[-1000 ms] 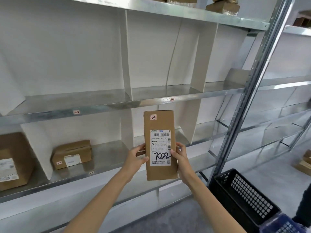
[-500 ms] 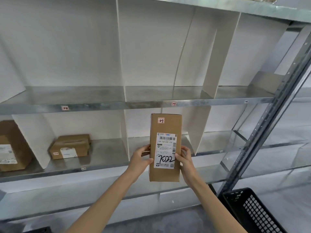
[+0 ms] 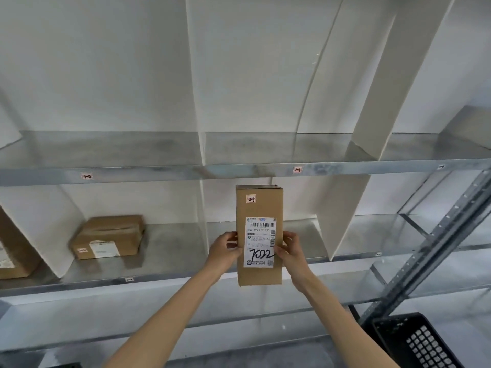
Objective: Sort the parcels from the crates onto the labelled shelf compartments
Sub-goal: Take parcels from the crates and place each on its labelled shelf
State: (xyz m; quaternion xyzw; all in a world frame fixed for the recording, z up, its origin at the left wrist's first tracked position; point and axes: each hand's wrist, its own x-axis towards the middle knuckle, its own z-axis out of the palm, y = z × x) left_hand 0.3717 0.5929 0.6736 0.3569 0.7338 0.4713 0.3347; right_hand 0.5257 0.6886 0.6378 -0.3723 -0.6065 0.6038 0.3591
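Parcel (image 3: 259, 235) gripped upright by left hand (image 3: 223, 252) & right hand (image 3: 292, 251) — not shelved yet; two boxes (image 3: 109, 237) already sit on lower shelf (image 3: 170, 251).

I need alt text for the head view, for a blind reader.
The left hand and right hand hold a tall cardboard parcel upright before a metal shelf with white dividers. A flatter parcel lies in a lower compartment at left; a black crate stands at bottom right.

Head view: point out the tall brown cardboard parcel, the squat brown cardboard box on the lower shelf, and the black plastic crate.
Tall brown cardboard parcel (image 3: 259, 235): head view, white label on front.
Squat brown cardboard box (image 3: 113, 228): head view, top face.
Black plastic crate (image 3: 425, 346): head view, perforated wall.
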